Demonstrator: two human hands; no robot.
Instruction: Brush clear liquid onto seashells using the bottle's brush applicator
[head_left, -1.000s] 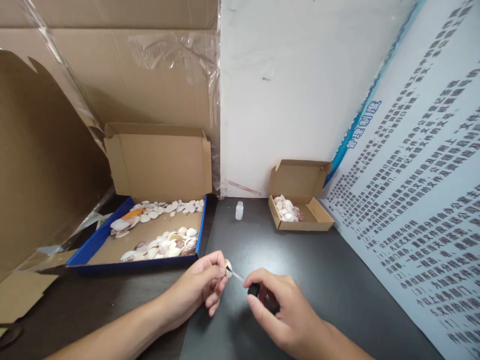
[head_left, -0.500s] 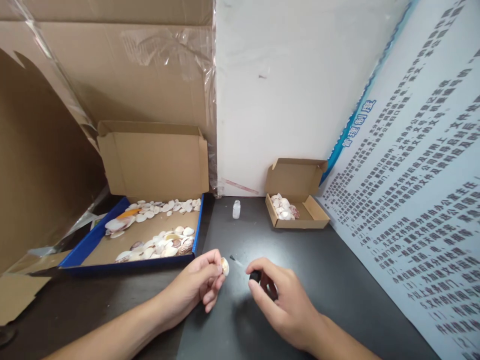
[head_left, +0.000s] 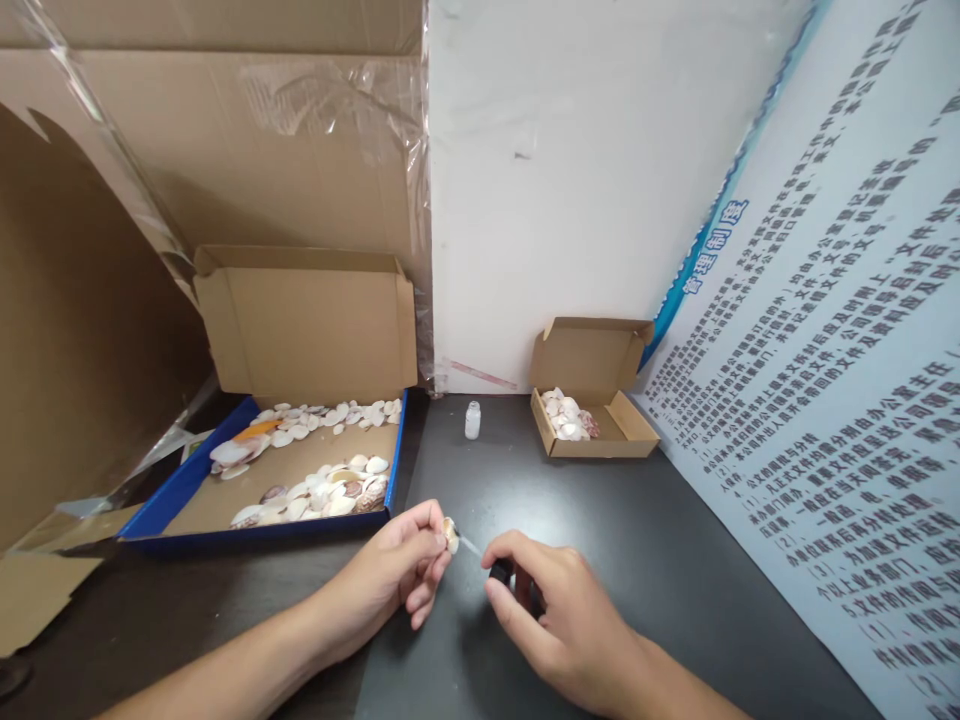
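My left hand (head_left: 412, 558) pinches a small seashell (head_left: 451, 536) between thumb and fingers, its hollow side turned to the right. My right hand (head_left: 551, 605) grips the black cap of a brush applicator (head_left: 500, 571). A thin pale stem runs from the cap to the shell, and its tip is at the shell's right side; whether it touches the inside I cannot tell. Beyond both hands a small clear glass bottle (head_left: 472, 421) with whitish contents stands upright and uncapped on the dark table (head_left: 495, 480).
To the left lies an open blue-sided cardboard box (head_left: 262, 535) with many shells in two groups. At the back right a smaller open cardboard box (head_left: 600, 450) holds white shells and a brownish one. A white wall panel (head_left: 480, 250) and a printed sign (head_left: 825, 400) border the table.
My right hand has moved slightly left and down, bringing the applicator's tip from a gap beside the shell up to the shell. My left hand has stayed nearly still.
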